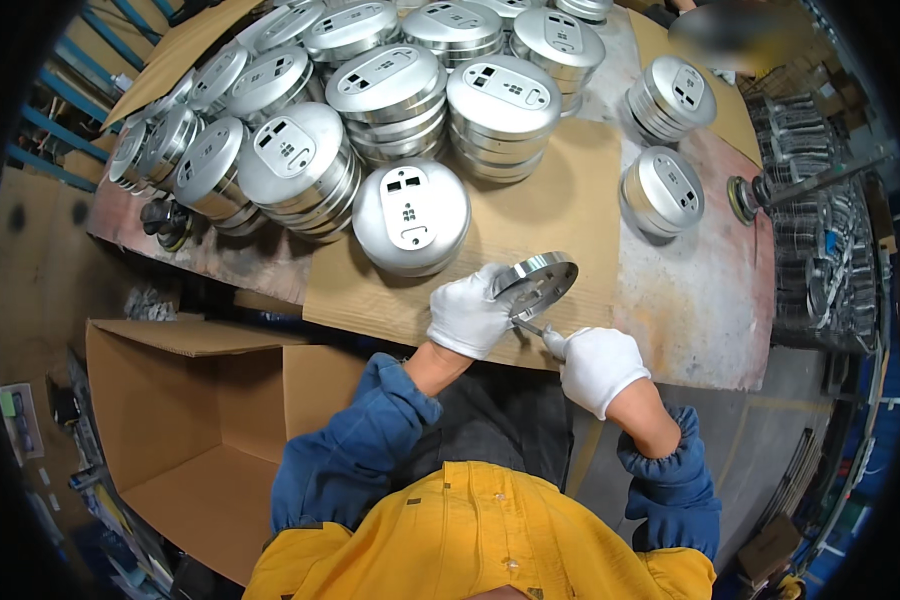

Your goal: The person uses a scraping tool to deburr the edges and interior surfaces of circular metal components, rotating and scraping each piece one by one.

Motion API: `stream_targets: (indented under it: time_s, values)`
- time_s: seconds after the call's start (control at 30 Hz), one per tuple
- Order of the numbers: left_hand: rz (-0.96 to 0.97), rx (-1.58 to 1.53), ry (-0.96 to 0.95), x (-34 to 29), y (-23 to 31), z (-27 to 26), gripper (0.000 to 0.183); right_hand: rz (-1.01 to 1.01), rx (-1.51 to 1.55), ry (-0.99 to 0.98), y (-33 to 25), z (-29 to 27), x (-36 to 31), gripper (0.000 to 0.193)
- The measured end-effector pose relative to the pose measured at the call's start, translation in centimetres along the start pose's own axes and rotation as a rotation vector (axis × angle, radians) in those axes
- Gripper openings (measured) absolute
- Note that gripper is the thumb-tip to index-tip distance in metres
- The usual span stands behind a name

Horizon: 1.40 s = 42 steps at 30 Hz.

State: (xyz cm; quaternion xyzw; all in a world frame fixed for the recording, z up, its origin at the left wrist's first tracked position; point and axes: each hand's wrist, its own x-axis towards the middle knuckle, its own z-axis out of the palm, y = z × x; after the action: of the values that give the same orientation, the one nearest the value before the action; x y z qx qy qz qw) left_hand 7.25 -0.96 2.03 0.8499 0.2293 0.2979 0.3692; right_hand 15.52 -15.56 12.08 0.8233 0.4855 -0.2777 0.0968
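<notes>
the left hand (467, 315) grips a round metal cover (536, 283) tilted over the cardboard sheet (560, 215) at the bench edge while the right hand (600, 365), closed on a thin tool (530, 327), works its rim, apparently mid-deburring, so turning the cover comes next.

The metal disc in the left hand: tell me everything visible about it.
The metal disc is a round, shallow, silvery part with a raised rim and small cutouts in its face. The gloved left hand holds it tilted above the cardboard sheet. A thin tool in the gloved right hand touches its lower edge.
</notes>
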Motion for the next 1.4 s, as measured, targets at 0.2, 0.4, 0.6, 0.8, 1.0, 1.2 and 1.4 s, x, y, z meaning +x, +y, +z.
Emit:
stream_targets:
  time_s: [0.2,0.4,0.6,0.8,1.0,1.2,1.4]
  values:
    - [-0.028,-0.006,0.020,0.1,0.0,-0.1,0.028,-0.017,0.007,0.048,0.5,0.7,0.1,0.037]
    - [-0.004,0.001,0.017,-0.2,-0.4,0.1,0.025,-0.026,0.005,0.027,-0.2,-0.6,0.3,0.024]
    - [-0.002,0.009,0.005,-0.1,-0.3,0.2,0.024,-0.017,-0.027,-0.080,-1.0,-1.6,0.8,0.023]
    - [-0.182,-0.030,-0.002,0.2,-0.5,0.1,0.030,-0.019,-0.025,0.129,-1.8,3.9,-1.0,0.042]
    - [-0.300,0.001,0.018,0.7,0.1,0.2,0.035,0.128,-0.017,0.564,-2.3,14.0,-0.3,0.051]
    - [-0.396,-0.023,0.016,0.2,-0.5,0.8,0.036,0.025,0.535,1.175,-0.5,15.8,1.1,0.062]
    - [-0.617,-0.783,0.070,-2.7,0.6,2.0,0.039,0.415,1.709,0.962,-2.6,11.0,1.6,0.071]
